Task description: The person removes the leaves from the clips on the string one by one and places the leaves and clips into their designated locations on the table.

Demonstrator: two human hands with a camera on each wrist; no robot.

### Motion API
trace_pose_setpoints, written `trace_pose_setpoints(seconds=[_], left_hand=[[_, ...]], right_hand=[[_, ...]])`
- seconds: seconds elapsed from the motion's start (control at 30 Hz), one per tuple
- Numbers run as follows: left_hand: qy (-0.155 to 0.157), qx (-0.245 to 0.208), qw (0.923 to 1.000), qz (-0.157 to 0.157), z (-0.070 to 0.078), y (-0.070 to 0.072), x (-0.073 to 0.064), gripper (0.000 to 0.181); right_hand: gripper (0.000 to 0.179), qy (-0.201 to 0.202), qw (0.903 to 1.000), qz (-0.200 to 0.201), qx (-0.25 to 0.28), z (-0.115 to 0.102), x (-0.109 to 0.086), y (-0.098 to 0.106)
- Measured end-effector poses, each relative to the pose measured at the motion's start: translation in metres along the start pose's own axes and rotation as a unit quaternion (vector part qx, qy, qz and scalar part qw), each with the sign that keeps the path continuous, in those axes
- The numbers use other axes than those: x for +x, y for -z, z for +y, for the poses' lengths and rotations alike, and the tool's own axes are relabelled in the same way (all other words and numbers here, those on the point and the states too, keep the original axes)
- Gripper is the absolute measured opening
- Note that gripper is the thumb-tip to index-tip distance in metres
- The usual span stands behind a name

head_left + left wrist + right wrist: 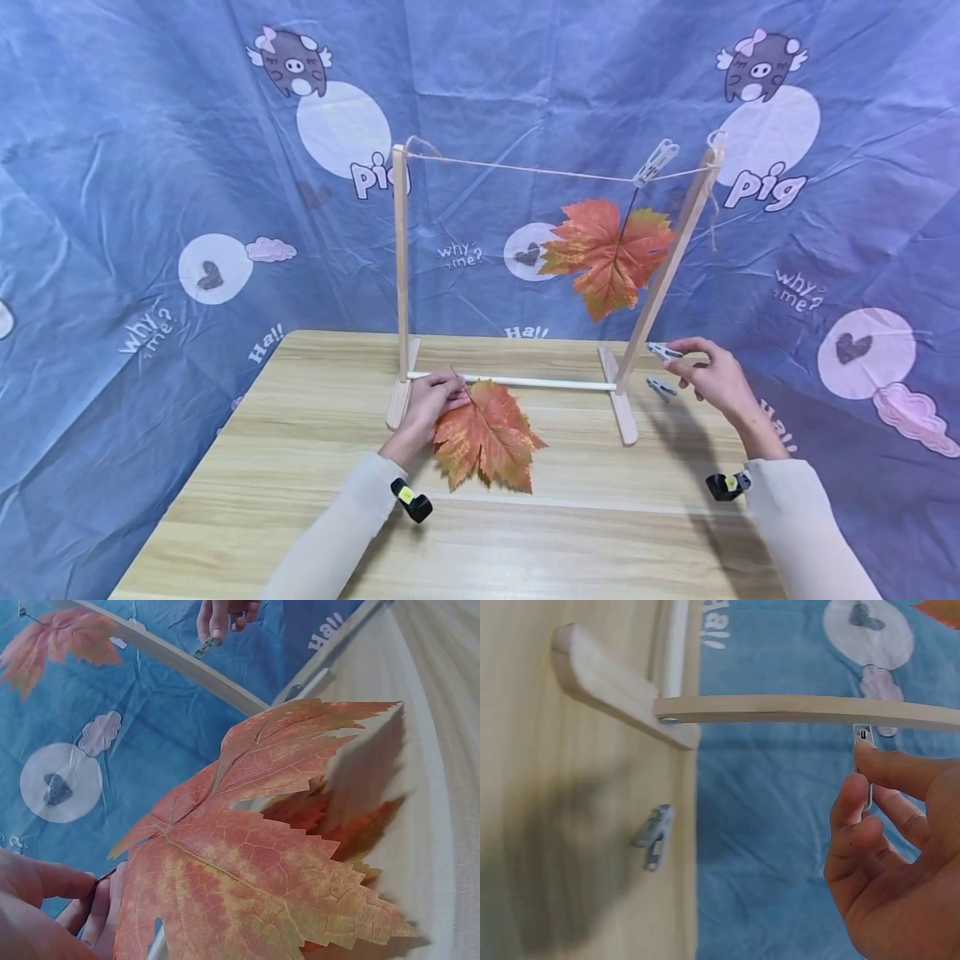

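Low over the table, my left hand (435,402) pinches the dark stem of an orange-red maple leaf (491,437). In the left wrist view that leaf (232,855) spreads out from the thumb and fingers, with more orange leaf showing beneath it. My right hand (712,375) holds a grey clothespin (663,352) between thumb and fingers, beside the frame's right post. The right wrist view shows this clothespin (863,742) upright in the pinch. A second clothespin (662,388) lies on the table below that hand.
A wooden frame (402,267) stands at the table's back, with a twine line (517,168) between its posts and a white bar (525,382) low down. Another maple leaf (611,254) hangs from the line by a clothespin (656,162). Behind is a blue printed cloth (480,83).
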State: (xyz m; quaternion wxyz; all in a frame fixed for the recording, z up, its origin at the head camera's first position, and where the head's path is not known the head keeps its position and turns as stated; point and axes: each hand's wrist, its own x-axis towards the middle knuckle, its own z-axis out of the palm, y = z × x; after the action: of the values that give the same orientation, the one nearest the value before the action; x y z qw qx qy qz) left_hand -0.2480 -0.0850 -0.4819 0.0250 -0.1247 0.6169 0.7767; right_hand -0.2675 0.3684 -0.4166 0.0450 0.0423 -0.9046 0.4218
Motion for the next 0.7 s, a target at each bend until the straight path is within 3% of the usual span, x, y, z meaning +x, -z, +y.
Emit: trace_pose_setpoints(seconds=[0.2,0.7], left_hand=[[0.008,0.002,1.0,0.002,-0.01,0.003,0.004,0.031],[0.036,0.014,0.9992,0.012,-0.026,0.006,0.007,0.023]], right_hand=[[0.038,0.006,0.9999,-0.008,0.01,0.018,0.003,-0.012],[0.043,-0.058,0.9978,-0.033,-0.007,0.049,0.001,-0.031]])
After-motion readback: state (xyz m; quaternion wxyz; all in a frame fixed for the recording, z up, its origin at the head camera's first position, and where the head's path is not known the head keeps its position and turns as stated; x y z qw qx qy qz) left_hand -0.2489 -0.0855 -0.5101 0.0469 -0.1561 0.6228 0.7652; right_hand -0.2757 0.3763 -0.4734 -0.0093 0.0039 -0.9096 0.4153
